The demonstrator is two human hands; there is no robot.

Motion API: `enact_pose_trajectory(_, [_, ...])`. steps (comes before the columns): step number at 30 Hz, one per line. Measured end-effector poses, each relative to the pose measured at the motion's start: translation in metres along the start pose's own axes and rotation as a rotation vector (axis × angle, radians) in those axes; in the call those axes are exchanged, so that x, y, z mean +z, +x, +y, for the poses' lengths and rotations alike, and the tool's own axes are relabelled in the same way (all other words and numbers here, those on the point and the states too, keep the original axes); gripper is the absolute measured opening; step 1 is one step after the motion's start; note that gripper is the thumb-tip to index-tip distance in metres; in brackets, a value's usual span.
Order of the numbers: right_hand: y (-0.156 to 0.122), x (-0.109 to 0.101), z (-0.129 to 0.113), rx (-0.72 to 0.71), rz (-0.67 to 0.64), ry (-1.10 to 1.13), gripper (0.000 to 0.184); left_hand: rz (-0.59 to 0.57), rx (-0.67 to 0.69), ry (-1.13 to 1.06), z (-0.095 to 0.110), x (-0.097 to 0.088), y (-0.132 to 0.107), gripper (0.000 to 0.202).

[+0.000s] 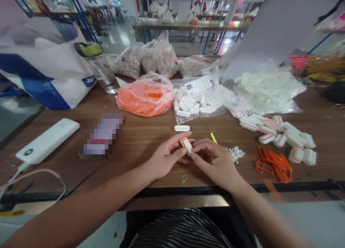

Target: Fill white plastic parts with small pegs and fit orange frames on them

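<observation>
Between my two hands, above the table's front part, is a small white plastic case with an orange rim (187, 145). My left hand (168, 153) pinches it from the left with thumb and fingers. From the right, my right hand (212, 160) grips its lower end between thumb and forefinger. Just beyond my fingers lies a white plastic case (182, 128). A thin screwdriver with a yellow-green handle (212, 136) rests behind my right hand. Small white parts (236, 154) are heaped right of that hand, and orange frames (273, 163) lie farther right.
White cases with orange lines (269, 129) are piled at right. Behind stand a bag of orange parts (145, 95), a bag of white cases (199, 101) and a bag of pale parts (266, 88). At left are a power bank (48, 140), a bottle (101, 70) and a blurred-out object (102, 136).
</observation>
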State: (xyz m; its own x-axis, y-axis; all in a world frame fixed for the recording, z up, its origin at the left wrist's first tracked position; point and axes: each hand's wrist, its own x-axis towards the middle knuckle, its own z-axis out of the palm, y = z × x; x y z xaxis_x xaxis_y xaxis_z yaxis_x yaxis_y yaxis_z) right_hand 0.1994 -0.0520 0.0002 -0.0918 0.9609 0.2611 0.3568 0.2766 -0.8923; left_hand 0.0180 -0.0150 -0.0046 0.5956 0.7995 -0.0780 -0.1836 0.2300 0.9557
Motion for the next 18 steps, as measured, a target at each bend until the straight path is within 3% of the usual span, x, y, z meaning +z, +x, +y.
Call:
enact_pose_trajectory(6, [0.006,-0.003,-0.004,0.096,0.08,0.005,0.017,-0.076,0.087,0.248,0.002,0.003,-0.006,0.042])
enact_pose_trajectory(12, [0.009,-0.014,-0.006,0.015,-0.062,0.02,0.01,-0.118,0.118,0.38,0.0,0.0,-0.006,0.05])
enact_pose_trajectory(18, [0.012,-0.022,-0.006,0.052,-0.175,0.069,0.011,-0.156,0.072,0.482,0.004,-0.004,-0.006,0.055])
